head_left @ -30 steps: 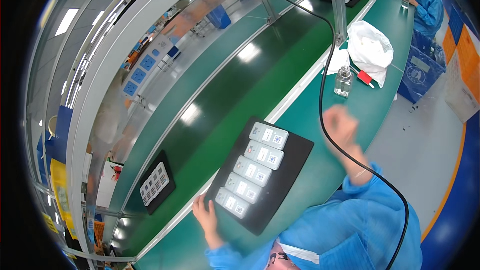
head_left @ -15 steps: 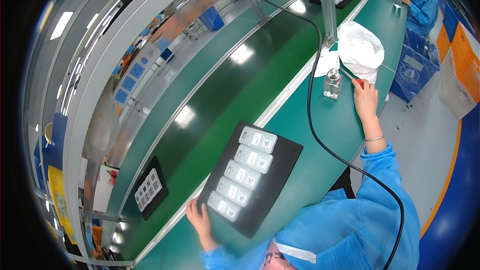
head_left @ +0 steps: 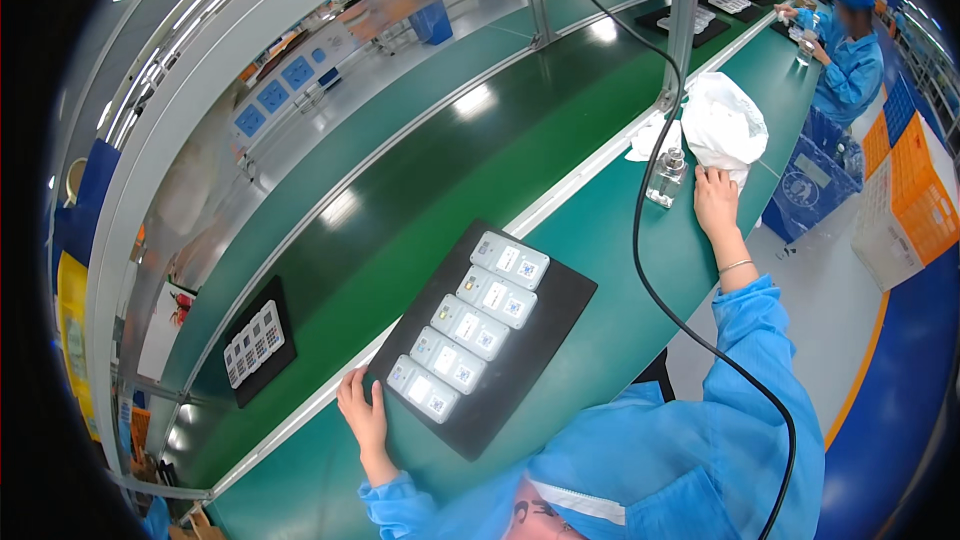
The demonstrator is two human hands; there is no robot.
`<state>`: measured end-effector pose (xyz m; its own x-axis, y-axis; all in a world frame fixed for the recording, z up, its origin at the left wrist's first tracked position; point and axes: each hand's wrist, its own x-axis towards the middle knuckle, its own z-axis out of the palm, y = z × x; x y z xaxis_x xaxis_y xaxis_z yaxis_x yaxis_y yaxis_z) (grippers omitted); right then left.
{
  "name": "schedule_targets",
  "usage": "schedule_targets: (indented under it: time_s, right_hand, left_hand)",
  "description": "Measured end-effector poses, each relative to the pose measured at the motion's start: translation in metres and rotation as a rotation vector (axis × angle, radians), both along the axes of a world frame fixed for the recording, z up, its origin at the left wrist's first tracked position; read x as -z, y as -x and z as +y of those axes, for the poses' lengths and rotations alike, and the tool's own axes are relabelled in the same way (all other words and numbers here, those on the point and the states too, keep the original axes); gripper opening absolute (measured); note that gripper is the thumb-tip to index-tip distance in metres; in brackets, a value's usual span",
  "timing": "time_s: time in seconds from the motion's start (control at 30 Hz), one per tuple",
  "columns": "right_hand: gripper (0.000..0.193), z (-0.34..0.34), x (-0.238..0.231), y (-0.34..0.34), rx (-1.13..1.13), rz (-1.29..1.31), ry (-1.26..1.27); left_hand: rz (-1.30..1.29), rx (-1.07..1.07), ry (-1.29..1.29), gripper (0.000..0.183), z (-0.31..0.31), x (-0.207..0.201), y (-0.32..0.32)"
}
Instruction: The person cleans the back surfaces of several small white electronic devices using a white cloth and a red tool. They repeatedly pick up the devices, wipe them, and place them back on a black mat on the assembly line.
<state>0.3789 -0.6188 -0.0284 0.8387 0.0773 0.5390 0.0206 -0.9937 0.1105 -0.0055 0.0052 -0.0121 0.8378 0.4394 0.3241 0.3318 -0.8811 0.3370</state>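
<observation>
A black mat (head_left: 549, 310) lies slanted on the green bench, bearing a row of several pale grey rectangular devices (head_left: 469, 328) with white labels and square codes. At the mat's near-left corner is my left hand (head_left: 362, 418), its fingers apart and its fingertips by the mat's edge. My right hand (head_left: 717, 205) reaches far right, fingers bent down at the lower edge of a crumpled white bag (head_left: 722, 120). Whatever lies under those fingers is hidden. Just left of that hand stands a clear glass bottle (head_left: 665, 180) with a pump-like top, beside a white wipe (head_left: 650, 138).
A black cable (head_left: 641, 260) hangs across the bench. Left of it runs a dark green conveyor (head_left: 430, 175) carrying another mat of small parts (head_left: 255, 342). A metal post (head_left: 682, 30) rises near the bag. A co-worker (head_left: 850, 50) sits beyond a blue bin (head_left: 812, 180).
The view has shifted slightly. My right hand has moved closer to the white bag, and the red-handled tool that showed at its fingers is out of sight. My left hand stays by the mat.
</observation>
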Motion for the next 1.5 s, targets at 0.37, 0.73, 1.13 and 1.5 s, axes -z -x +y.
schedule_targets:
  time_s: [0.37,0.73,1.13,1.5]
  right_hand:
    - [0.018,0.045,-0.012,0.109,-0.221,-0.368,-0.650]
    - [0.038,0.216,-0.022,0.102,-0.765,0.446,-0.795]
    - [0.082,0.176,-0.055,0.259,-0.749,0.590,-0.506]
    - [0.102,0.193,-0.034,0.248,-0.762,0.400,-0.410]
  left_hand:
    - [-0.075,-0.053,0.033,0.030,-0.032,-0.003,0.019]
    - [-0.102,-0.031,0.309,0.044,-0.055,-0.007,0.014]
    - [0.011,-0.057,0.368,0.073,-0.123,-0.029,0.076]
    - [0.225,-0.011,0.004,0.125,-0.168,-0.032,0.051]
